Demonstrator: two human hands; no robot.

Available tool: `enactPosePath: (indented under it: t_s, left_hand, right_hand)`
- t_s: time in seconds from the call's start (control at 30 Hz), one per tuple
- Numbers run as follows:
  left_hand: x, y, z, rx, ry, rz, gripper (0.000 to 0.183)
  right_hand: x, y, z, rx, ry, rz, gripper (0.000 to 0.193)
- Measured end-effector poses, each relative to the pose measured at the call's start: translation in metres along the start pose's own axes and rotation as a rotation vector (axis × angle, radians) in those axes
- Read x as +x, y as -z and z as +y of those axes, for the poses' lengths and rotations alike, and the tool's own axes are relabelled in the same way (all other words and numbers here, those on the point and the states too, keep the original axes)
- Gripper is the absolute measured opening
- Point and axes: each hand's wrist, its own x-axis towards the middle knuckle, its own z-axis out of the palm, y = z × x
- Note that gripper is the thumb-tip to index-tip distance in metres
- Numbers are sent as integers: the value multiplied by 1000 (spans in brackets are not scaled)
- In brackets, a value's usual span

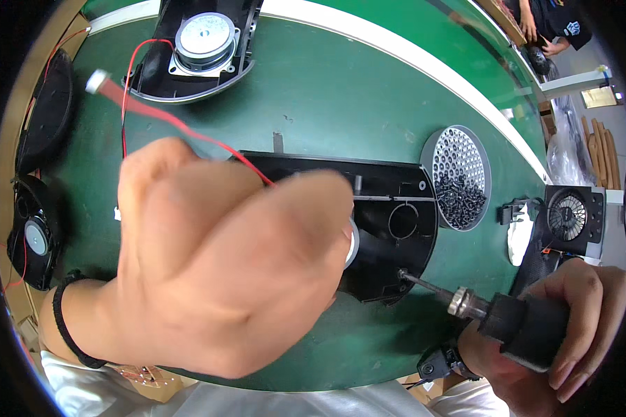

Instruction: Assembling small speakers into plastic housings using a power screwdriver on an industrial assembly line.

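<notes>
A black plastic speaker housing (386, 181) lies across the middle of the green table, partly hidden under my left hand (229, 257). That hand is curled closed above it, blurred by motion, its fingertips hidden; what it holds, if anything, I cannot make out. A red wire (188, 130) rises from beside its fingers to a white connector (97, 81). Beyond the fingers shows a sliver of a round silver speaker (353, 243). My right hand (577, 326) is wrapped round a black electric screwdriver (525, 326), whose bit meets the housing's near right corner.
A round grey tray (490, 174) of black screws (459, 203) stands right of the housing. Another housing with a speaker (205, 42) lies at the back. More speaker parts (36, 236) line the left edge. A small fan (569, 214) sits far right, and another person's hands (535, 31) show beyond.
</notes>
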Motion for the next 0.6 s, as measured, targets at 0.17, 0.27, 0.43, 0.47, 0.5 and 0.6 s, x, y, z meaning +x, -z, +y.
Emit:
enactPosePath:
  t_s: [0.17,0.27,0.43,0.47,0.5,0.6]
  left_hand:
    - [36,24,5,27,120,-181,53]
    - [34,3,4,-318,136,-74,56]
    - [29,-4,-3,-376,48,24,57]
    - [30,-2,-2,-416,153,-39,58]
    - [29,-3,0,-418,156,-35,58]
    - [27,-8,1,-402,165,-29,59]
  right_hand:
    - [-23,30,-23,-4,-23,-7,15]
    - [-44,47,-34,2,-41,0,16]
    - [-25,9,-4,-18,-85,13,19]
    - [-15,0,7,-20,-93,11,19]
    - [-23,9,-2,-24,-101,10,20]
    - [-15,-4,12,-36,-123,19,21]
